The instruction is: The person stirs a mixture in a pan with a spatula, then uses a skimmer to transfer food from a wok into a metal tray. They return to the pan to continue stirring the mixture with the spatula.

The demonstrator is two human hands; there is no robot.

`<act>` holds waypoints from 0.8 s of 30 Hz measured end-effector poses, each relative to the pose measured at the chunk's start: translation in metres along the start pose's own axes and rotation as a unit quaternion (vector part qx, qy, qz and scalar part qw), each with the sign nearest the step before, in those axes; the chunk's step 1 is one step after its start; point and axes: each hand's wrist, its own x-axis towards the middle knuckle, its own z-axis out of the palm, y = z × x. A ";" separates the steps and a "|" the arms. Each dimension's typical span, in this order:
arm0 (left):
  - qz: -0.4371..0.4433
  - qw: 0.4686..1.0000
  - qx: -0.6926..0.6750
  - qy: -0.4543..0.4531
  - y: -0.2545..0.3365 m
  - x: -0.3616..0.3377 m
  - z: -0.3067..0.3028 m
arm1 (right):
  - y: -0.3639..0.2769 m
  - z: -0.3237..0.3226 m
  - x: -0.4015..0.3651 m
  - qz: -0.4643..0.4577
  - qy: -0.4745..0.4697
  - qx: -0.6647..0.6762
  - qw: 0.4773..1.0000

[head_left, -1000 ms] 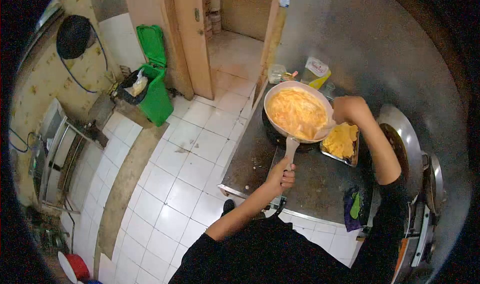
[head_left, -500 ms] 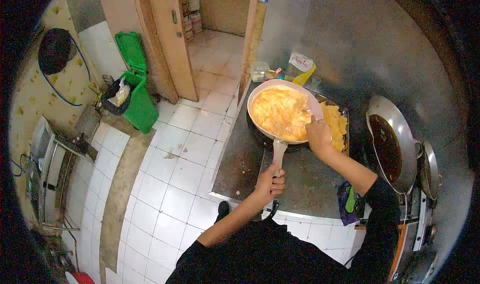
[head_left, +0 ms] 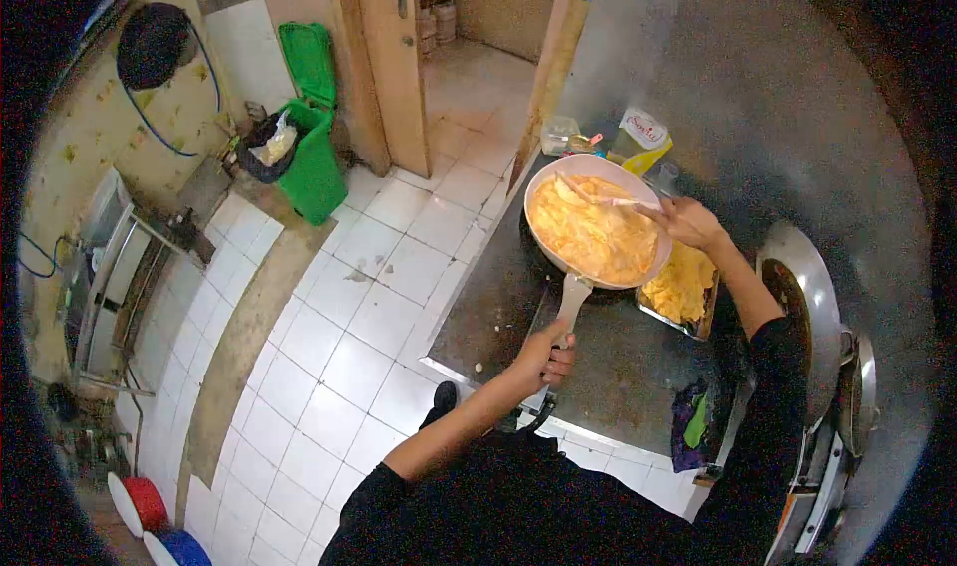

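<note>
My left hand (head_left: 546, 358) is wrapped round the pale handle of a frying pan (head_left: 575, 289) over the dark counter. Yellow-orange egg mixture (head_left: 588, 229), wet and partly folded, covers the pan's inside. At the pan's right rim, my right hand (head_left: 690, 221) grips a light-coloured spatula (head_left: 628, 203), whose far end lies in the egg near the upper left of the pan. Just right of the pan, a metal tray holds cooked yellow egg (head_left: 680, 285).
A large wok (head_left: 812, 297) of dark liquid stands at the right. Behind the pan are a yellow-and-white pouch (head_left: 643, 142) and a clear container (head_left: 559, 135). A dark cloth (head_left: 687, 436) hangs at the counter's front edge. A green bin (head_left: 314, 172) stands on the left floor.
My right hand has moved up and away from the pan's lower right, and the spatula now reaches across the egg's upper part. The egg's folds look different. The whole view has shifted.
</note>
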 end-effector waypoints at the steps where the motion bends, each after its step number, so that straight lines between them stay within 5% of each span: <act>1: -0.001 1.000 -0.006 -0.021 0.000 0.002 -0.002 | 0.003 -0.015 0.004 -0.031 -0.035 -0.009 0.999; 3: 0.001 0.999 -0.013 -0.044 -0.001 0.006 -0.005 | 0.002 -0.037 0.009 -0.071 0.003 -0.005 0.997; 6: -0.006 0.997 -0.031 -0.071 -0.002 0.008 -0.008 | -0.008 -0.114 0.012 -0.033 -0.058 -0.009 0.998; 9: -0.005 0.997 -0.019 -0.072 -0.001 0.006 -0.005 | -0.015 -0.171 -0.004 0.110 -0.140 0.036 0.983; 11: 0.004 0.999 -0.010 -0.042 -0.001 0.004 -0.004 | -0.015 -0.180 -0.022 0.218 -0.113 0.202 0.948; 13: -0.001 0.998 -0.013 -0.067 -0.002 0.009 -0.009 | -0.009 -0.169 -0.035 0.180 -0.049 0.277 0.943; 15: 0.001 0.999 0.003 -0.038 -0.001 0.008 -0.008 | -0.012 -0.177 -0.034 0.303 -0.284 0.365 0.833; 18: 0.013 0.997 -0.003 -0.077 -0.004 0.013 -0.013 | -0.027 -0.158 -0.018 0.308 -0.388 0.390 0.776; 22: 0.018 0.998 -0.008 -0.054 -0.003 0.009 -0.007 | -0.060 -0.109 0.008 0.301 -0.302 0.374 0.824; 24: 0.013 0.998 -0.023 -0.050 -0.003 0.009 -0.007 | -0.071 -0.090 0.017 0.402 -0.171 0.294 0.850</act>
